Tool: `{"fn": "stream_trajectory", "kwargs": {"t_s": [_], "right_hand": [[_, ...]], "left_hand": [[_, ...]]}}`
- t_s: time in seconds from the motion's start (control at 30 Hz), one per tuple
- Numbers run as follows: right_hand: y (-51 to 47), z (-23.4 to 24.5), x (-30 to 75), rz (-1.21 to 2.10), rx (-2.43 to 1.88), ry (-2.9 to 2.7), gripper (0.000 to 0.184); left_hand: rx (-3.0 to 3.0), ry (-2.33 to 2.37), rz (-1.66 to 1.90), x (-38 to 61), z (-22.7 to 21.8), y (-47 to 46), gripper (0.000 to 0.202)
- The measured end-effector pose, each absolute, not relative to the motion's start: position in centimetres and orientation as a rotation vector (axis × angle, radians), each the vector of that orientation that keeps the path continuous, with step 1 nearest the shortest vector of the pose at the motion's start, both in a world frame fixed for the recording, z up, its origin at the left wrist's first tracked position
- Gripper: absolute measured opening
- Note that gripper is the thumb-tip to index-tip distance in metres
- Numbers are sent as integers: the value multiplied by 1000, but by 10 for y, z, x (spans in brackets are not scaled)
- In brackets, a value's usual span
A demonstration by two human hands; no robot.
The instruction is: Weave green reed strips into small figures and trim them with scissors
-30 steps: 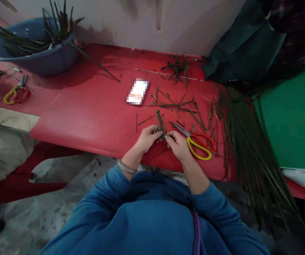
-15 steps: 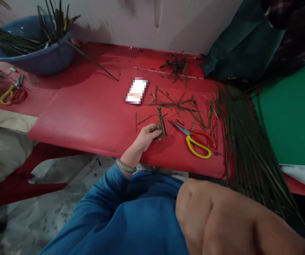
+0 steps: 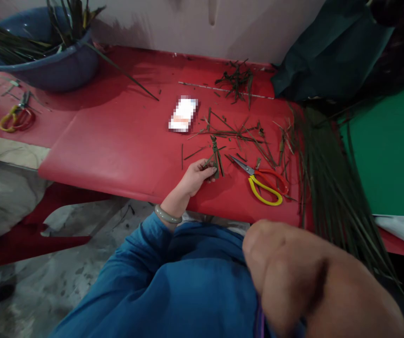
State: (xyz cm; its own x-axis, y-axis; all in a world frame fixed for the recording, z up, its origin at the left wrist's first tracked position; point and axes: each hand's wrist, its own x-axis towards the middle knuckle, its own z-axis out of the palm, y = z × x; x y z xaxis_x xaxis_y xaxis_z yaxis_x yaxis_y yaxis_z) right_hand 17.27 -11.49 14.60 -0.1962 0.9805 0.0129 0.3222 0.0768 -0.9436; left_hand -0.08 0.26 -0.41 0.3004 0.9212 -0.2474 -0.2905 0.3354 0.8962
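Over the front edge of the red table [image 3: 117, 141], my left hand [image 3: 199, 174] is closed, thumb pressed on a small woven leaf figure [image 3: 215, 152]. Narrow dark-green strips stick out from the figure. Close to the camera at the lower right, my right hand [image 3: 304, 263] looms large with its fingers bent in; whatever it may hold is hidden. Scissors [image 3: 254, 176] with one yellow and one red handle lie on the table just right of the leaf figure, blades pointing up and left. Cut leaf scraps [image 3: 237, 134] are scattered beyond my left hand.
A phone [image 3: 183, 114] with a lit, pixelated screen lies mid-table. At the back left stands a blue basin [image 3: 54, 70] of leaves, with second scissors [image 3: 18, 115] before it. A leaf pile [image 3: 235, 80] sits at the back; long leaves [image 3: 332, 188] hang at the right edge.
My right hand has shifted a little right at the lower right, its fingers looking more bent. My left hand keeps hold of the leaf figure. The view has tilted slightly down.
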Motion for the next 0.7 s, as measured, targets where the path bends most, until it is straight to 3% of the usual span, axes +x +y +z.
{"fn": "stream_trajectory", "kwargs": {"t_s": [0.07, 0.2, 0.27, 0.5, 0.7], "right_hand": [[-99, 126, 177, 964, -1328, -1705, 14], [-65, 55, 222, 277, -1757, -1918, 27], [-53, 27, 252, 111, -1926, -2095, 30], [-46, 10, 271, 94, -1976, -2446, 40], [-47, 12, 270, 401, -1955, -2251, 47]], "left_hand": [[839, 891, 953, -2, -5, 3, 24], [792, 891, 933, -2, -5, 3, 25], [777, 898, 928, -2, -4, 4, 26], [739, 878, 972, -2, -4, 3, 27], [731, 896, 993, -2, -5, 1, 26]]}}
